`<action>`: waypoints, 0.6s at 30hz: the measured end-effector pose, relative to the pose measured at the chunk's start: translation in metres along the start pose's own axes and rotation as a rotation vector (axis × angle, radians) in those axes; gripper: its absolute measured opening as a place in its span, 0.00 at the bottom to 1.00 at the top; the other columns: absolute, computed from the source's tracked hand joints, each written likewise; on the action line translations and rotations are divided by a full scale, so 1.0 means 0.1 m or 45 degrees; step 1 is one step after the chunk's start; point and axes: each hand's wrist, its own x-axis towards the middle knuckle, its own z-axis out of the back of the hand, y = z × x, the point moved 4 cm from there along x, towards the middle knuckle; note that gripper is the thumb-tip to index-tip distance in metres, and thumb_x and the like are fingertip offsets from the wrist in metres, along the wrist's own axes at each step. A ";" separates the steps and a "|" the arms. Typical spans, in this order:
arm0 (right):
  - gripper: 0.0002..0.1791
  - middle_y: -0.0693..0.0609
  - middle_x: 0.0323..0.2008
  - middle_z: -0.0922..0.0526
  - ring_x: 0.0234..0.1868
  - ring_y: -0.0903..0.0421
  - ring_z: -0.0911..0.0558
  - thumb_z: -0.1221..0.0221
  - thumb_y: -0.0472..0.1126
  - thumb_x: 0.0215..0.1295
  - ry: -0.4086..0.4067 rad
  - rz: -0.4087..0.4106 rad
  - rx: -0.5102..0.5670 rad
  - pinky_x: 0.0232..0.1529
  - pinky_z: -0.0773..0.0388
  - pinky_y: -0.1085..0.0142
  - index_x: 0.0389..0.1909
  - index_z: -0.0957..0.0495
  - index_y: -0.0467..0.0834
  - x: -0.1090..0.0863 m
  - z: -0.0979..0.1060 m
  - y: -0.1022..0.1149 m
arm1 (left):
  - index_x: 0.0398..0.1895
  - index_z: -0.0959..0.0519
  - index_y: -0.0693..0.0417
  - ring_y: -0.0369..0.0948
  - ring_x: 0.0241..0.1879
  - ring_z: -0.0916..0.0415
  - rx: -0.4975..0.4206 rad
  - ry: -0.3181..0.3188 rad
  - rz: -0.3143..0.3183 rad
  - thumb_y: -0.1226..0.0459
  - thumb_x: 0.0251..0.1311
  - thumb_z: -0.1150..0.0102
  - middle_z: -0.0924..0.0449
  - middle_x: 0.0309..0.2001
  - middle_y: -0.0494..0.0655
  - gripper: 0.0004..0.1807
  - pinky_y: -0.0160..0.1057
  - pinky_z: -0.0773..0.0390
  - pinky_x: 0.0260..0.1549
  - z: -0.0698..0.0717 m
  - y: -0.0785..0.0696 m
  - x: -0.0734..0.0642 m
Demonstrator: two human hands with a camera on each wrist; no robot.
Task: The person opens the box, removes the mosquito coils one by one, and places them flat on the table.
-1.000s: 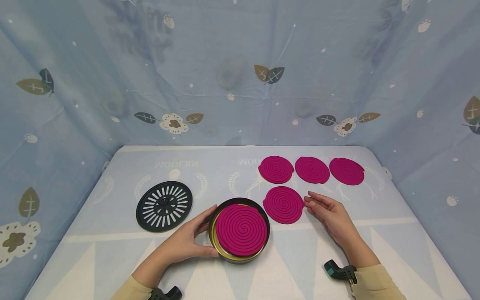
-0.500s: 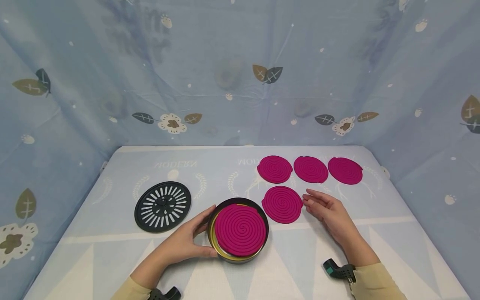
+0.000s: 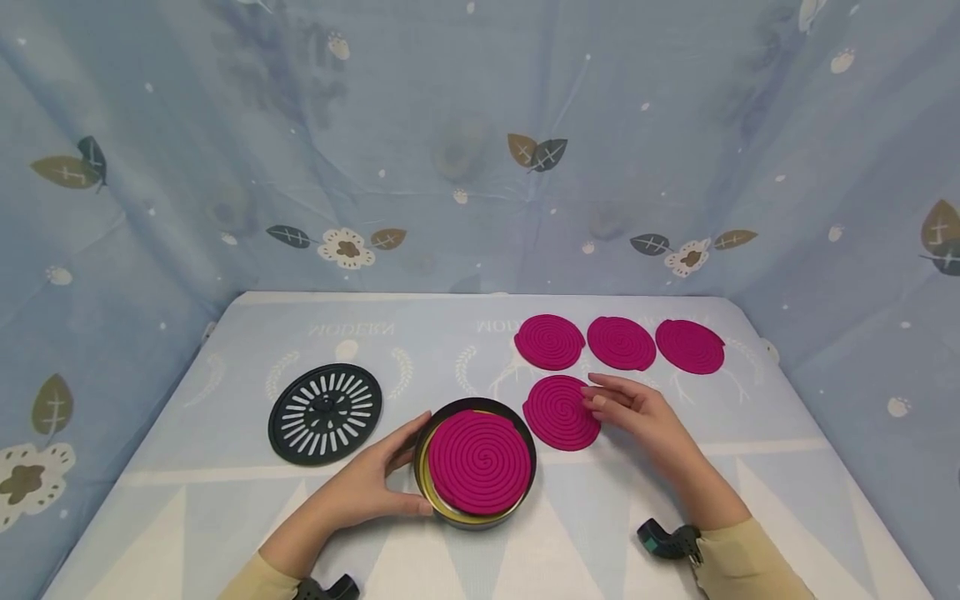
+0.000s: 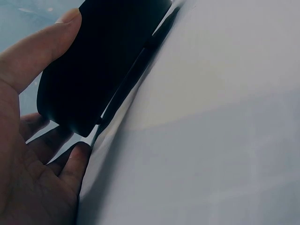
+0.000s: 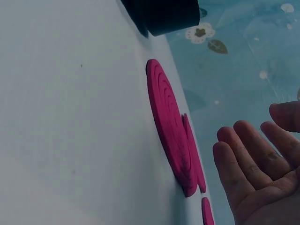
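My left hand [image 3: 360, 490] grips the left side of a round black tin [image 3: 532, 467], thumb at the near side and fingers behind. Yellow shows inside the tin, and a magenta mosquito coil [image 3: 480, 462] lies in it, covering most of the opening. In the left wrist view the thumb and fingertips bend round the tin's dark wall [image 4: 103, 56]. My right hand [image 3: 637, 417] hovers with fingertips over the right edge of another magenta coil [image 3: 558, 414] on the table. The right wrist view shows a gap between the loosely curved fingers [image 5: 253, 164] and that coil [image 5: 168, 126].
Three more magenta coils, left [image 3: 550, 342], middle [image 3: 621, 343] and right [image 3: 690, 347], lie in a row at the back right. A black slotted lid [image 3: 326, 414] lies to the left of the tin. A patterned blue cloth [image 3: 450, 167] hangs behind the table.
My right hand has moved left, from beside the nearest loose coil to over its right edge. The left hand and tin have stayed in place.
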 end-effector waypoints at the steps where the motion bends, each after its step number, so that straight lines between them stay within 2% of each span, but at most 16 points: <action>1: 0.28 0.30 0.57 0.24 0.55 0.44 0.19 0.40 0.37 0.69 0.013 -0.005 -0.008 0.55 0.18 0.59 0.67 0.33 0.31 0.02 -0.03 0.03 | 0.78 0.46 0.41 0.37 0.69 0.38 0.000 -0.001 0.001 0.49 0.35 0.17 0.44 0.74 0.36 0.64 0.38 0.34 0.68 0.00 0.00 0.00; 8: 0.28 0.34 0.59 0.23 0.57 0.47 0.20 0.38 0.41 0.69 0.087 -0.055 -0.030 0.56 0.19 0.64 0.67 0.30 0.37 0.14 -0.25 0.20 | 0.78 0.46 0.41 0.36 0.70 0.40 -0.008 -0.003 0.000 0.50 0.35 0.17 0.44 0.74 0.35 0.64 0.37 0.35 0.68 0.00 0.00 0.00; 18: 0.25 0.39 0.58 0.21 0.57 0.45 0.20 0.38 0.41 0.68 0.200 -0.020 -0.017 0.57 0.19 0.62 0.65 0.27 0.41 0.29 -0.64 0.39 | 0.78 0.46 0.41 0.36 0.70 0.41 -0.005 -0.011 -0.019 0.49 0.35 0.17 0.44 0.74 0.34 0.64 0.36 0.35 0.67 0.00 0.02 0.00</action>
